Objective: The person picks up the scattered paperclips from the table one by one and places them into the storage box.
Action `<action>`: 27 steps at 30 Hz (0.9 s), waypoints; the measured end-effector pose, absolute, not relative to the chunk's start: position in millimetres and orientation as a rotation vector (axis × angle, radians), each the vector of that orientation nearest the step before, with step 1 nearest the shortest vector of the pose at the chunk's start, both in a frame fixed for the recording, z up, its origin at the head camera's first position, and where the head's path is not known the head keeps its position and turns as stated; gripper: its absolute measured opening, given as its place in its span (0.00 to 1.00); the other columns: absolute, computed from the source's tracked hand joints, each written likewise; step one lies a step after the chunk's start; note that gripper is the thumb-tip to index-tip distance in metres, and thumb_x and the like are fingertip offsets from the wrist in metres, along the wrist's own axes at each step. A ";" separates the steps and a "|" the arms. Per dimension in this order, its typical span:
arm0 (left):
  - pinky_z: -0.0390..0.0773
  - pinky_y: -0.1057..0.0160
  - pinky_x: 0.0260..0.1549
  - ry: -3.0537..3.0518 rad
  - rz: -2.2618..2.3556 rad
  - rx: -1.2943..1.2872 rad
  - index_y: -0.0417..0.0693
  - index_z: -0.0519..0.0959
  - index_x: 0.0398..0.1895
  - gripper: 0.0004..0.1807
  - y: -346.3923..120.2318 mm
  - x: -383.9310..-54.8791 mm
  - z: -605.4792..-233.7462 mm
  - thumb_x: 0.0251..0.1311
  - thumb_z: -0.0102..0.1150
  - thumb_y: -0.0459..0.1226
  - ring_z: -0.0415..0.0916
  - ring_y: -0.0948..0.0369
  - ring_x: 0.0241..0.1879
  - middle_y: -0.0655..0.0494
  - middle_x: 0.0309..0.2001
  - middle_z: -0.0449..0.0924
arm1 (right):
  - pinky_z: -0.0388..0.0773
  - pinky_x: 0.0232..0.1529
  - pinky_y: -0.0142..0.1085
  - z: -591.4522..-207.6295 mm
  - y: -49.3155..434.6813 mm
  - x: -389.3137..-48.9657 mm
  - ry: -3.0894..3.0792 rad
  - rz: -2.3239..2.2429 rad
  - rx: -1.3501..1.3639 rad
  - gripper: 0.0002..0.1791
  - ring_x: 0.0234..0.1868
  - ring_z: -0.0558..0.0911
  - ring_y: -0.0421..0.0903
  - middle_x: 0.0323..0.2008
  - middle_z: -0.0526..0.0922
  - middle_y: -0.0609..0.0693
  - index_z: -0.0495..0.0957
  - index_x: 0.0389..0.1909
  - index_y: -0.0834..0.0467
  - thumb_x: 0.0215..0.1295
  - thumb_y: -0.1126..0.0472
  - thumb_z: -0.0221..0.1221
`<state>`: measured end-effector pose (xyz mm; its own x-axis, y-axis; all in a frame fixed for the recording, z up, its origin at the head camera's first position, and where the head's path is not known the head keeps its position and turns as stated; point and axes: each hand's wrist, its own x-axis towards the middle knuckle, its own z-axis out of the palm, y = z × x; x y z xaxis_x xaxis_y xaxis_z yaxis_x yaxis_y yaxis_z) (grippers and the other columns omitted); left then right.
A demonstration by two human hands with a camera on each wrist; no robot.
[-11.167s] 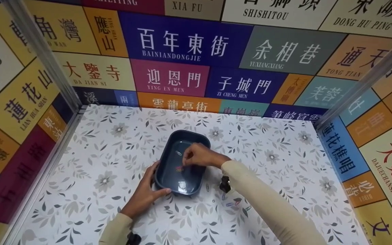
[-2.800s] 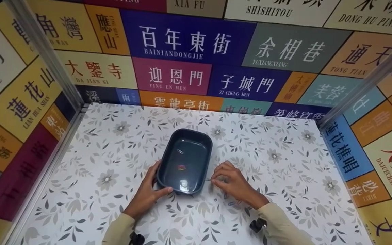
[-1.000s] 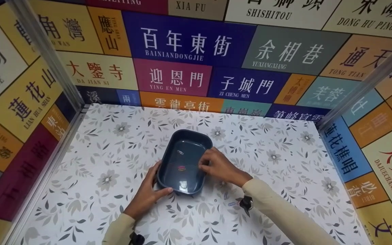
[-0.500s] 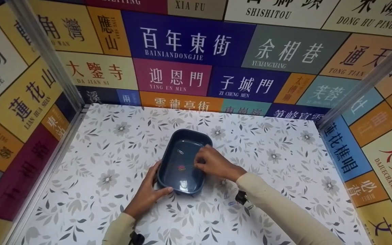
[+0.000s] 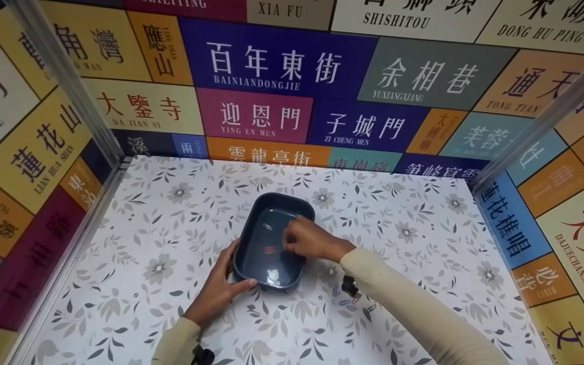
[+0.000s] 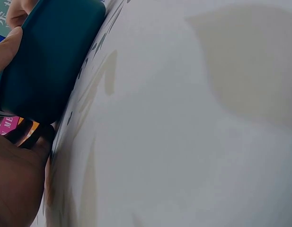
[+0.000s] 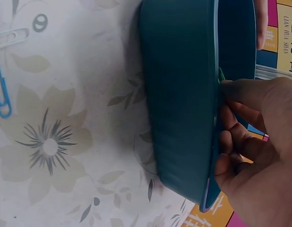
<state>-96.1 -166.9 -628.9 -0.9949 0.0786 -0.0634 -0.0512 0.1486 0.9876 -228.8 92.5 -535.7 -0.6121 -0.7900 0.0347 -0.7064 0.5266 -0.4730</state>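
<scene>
A dark blue, deep rectangular dish (image 5: 256, 268) stands on the table. My left hand (image 5: 219, 288) grips its near left corner, thumb at the rim and fingers along the outer side. My right hand (image 5: 311, 240) reaches over the right rim, pinching a green paper clip (image 7: 222, 74) between thumb and fingertip inside the dish. On the dish's floor lie a white paper clip (image 5: 267, 227) and, near the middle, pink and yellowish paper clips (image 5: 269, 250) close to the right fingertips. The left hand's fingers are partly hidden behind the dish in the left wrist view.
Right of the dish, several loose paper clips lie on the floral tabletop (image 5: 170, 314), among them a blue clip (image 5: 343, 303) and a red clip (image 5: 356, 299) near the right forearm. Lettered panels (image 5: 282, 61) with metal corner posts enclose the table on three sides.
The right hand picked at the table right of the dish, then came up over the right rim and further left into the dish with the paper clip. The left hand keeps its grip.
</scene>
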 end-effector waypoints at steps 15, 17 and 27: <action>0.54 0.46 0.83 2.320 1.971 0.030 0.60 0.53 0.91 0.61 -167.6 -96.7 -629.4 0.60 0.84 0.38 0.57 0.49 0.85 0.52 0.86 0.57 | 0.78 0.33 0.37 -534.8 77.0 -243.5 2.436 -0.671 -1.214 0.04 0.26 0.79 0.42 0.25 0.87 0.48 0.90 0.29 0.61 0.63 0.69 0.70; 0.54 0.47 0.83 2.332 1.968 0.052 0.60 0.53 0.91 0.61 -168.3 -96.4 -630.1 0.61 0.83 0.38 0.57 0.50 0.84 0.52 0.86 0.57 | 0.79 0.33 0.38 -555.9 76.6 -255.5 2.449 -0.669 -1.247 0.05 0.26 0.80 0.42 0.25 0.87 0.45 0.90 0.28 0.58 0.63 0.65 0.70; 0.54 0.48 0.83 2.316 1.985 0.084 0.58 0.52 0.92 0.61 -168.7 -96.2 -630.0 0.62 0.82 0.37 0.57 0.50 0.85 0.51 0.87 0.55 | 0.76 0.29 0.33 -609.7 66.0 -298.0 2.400 -0.551 -1.157 0.05 0.24 0.78 0.38 0.23 0.85 0.37 0.92 0.27 0.51 0.60 0.62 0.71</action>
